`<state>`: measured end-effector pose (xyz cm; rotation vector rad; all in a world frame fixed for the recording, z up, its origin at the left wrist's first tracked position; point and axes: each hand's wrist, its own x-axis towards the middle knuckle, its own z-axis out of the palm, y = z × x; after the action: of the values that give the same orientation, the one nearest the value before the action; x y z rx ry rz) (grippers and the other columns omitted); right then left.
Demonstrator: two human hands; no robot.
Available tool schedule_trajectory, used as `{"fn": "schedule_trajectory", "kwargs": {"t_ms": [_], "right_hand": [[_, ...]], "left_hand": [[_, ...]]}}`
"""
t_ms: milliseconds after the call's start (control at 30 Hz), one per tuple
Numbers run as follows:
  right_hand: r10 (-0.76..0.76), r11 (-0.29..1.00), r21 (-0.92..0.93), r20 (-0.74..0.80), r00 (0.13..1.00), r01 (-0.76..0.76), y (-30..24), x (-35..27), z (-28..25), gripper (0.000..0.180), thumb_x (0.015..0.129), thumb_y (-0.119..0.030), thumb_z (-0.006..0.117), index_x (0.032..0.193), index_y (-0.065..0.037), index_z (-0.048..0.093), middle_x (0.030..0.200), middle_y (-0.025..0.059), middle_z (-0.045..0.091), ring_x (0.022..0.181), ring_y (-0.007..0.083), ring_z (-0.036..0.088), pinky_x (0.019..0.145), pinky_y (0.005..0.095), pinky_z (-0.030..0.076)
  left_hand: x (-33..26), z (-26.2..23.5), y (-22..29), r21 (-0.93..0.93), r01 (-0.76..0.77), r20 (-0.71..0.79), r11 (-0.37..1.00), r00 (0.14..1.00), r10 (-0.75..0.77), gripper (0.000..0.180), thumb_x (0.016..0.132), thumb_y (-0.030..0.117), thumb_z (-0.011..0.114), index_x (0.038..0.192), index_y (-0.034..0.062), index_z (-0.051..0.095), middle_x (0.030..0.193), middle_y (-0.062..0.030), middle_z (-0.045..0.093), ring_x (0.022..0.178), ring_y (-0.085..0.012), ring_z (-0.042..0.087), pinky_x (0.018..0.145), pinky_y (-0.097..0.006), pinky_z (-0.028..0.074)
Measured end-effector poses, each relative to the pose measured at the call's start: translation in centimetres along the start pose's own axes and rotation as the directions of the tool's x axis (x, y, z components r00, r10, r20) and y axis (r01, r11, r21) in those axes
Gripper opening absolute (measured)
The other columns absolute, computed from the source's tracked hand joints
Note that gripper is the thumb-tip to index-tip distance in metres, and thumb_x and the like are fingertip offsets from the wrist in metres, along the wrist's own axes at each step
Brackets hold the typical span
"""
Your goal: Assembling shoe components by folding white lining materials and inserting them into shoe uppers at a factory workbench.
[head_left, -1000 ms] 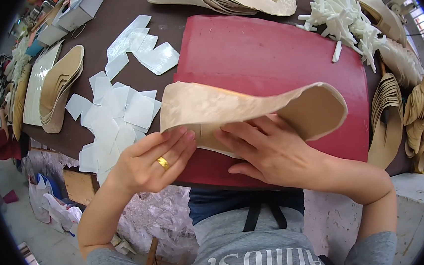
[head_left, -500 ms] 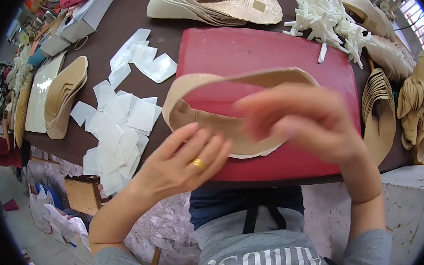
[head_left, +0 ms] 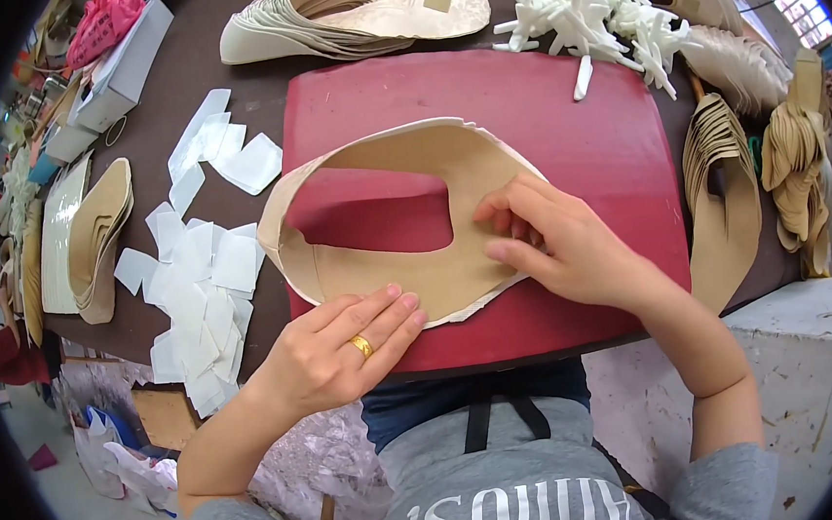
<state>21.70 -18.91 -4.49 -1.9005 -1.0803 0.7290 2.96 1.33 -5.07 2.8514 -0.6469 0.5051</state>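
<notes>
Layout around the mat (head_left: 606, 196)

Mat on the surface (head_left: 186, 73), at its near edge; cut piece (head_left: 392, 270) on the mat. Left: loose sheets (head_left: 205, 291); farther left, nested pieces (head_left: 102, 246). Behind: layered stack (head_left: 340, 36). Far right corner: heaped sticks (head_left: 582, 7), partly on mat. Right: second stack (head_left: 725, 236).

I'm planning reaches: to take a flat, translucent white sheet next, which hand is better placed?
Probably the left hand: it is nearer those flat, translucent white sheets, at the near edge of the curved, beige, leather-like piece. The right hand is farther off, at that piece's right end.
</notes>
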Motion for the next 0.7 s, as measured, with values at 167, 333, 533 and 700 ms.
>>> {"fn": "schedule_trajectory", "kwargs": {"t_ms": [167, 333, 533, 700], "right_hand": [[-0.245, 0.964, -0.097, 0.042, 0.969, 0.248, 0.3, -0.2, 0.5, 0.02, 0.082, -0.003, 0.067, 0.102, -0.003, 0.065, 0.094, 0.0048, 0.057, 0.074, 0.0163, 0.054, 0.067, 0.0255, 0.046], [-0.399, 0.864, -0.303, 0.078, 0.914, 0.403, -0.3, -0.5, 1.6, 0.015, 0.08, -0.002, 0.068, 0.095, -0.003, 0.066, 0.097, 0.0061, 0.056, 0.075, 0.0186, 0.054, 0.066, 0.0268, 0.046], [-0.384, 0.885, -0.255, 0.07, 0.921, 0.388, -0.7, 0.9, 2.5, 0.008, 0.08, -0.002, 0.067, 0.088, -0.003, 0.065, 0.096, 0.0067, 0.054, 0.075, 0.02, 0.054, 0.065, 0.0284, 0.046], [-0.214, 0.945, -0.263, -0.054, 0.975, 0.193, -1.7, 1.4, 3.1, 0.008, 0.079, -0.002, 0.065, 0.086, -0.003, 0.061, 0.098, 0.0072, 0.053, 0.076, 0.0204, 0.054, 0.067, 0.0303, 0.045]], "left_hand": [[0.4, -1.1, -2.8, -0.143, 0.05, 0.016, 0.988, 0.999, -0.049, 0.017, 0.078, 0.005, 0.065, 0.094, 0.0055, 0.07, 0.103, -0.0031, 0.071, 0.092, -0.0214, 0.065, 0.078, -0.029, 0.052], [2.2, -1.6, -1.8, -0.174, 0.244, 0.109, 0.954, 0.968, -0.228, 0.017, 0.073, 0.011, 0.071, 0.089, 0.0057, 0.068, 0.097, -0.0032, 0.07, 0.089, -0.0242, 0.061, 0.079, -0.031, 0.049], [3.5, 0.8, 1.2, -0.152, 0.425, -0.029, 0.892, 0.9, -0.434, 0.024, 0.067, 0.015, 0.077, 0.088, 0.0083, 0.067, 0.094, -0.0019, 0.063, 0.087, -0.0214, 0.058, 0.073, -0.031, 0.047], [4.1, 1.3, 1.4, -0.169, 0.507, 0.013, 0.845, 0.859, -0.512, 0.026, 0.066, 0.014, 0.078, 0.089, 0.0083, 0.067, 0.094, -0.0015, 0.06, 0.087, -0.019, 0.055, 0.071, -0.031, 0.045]]}}
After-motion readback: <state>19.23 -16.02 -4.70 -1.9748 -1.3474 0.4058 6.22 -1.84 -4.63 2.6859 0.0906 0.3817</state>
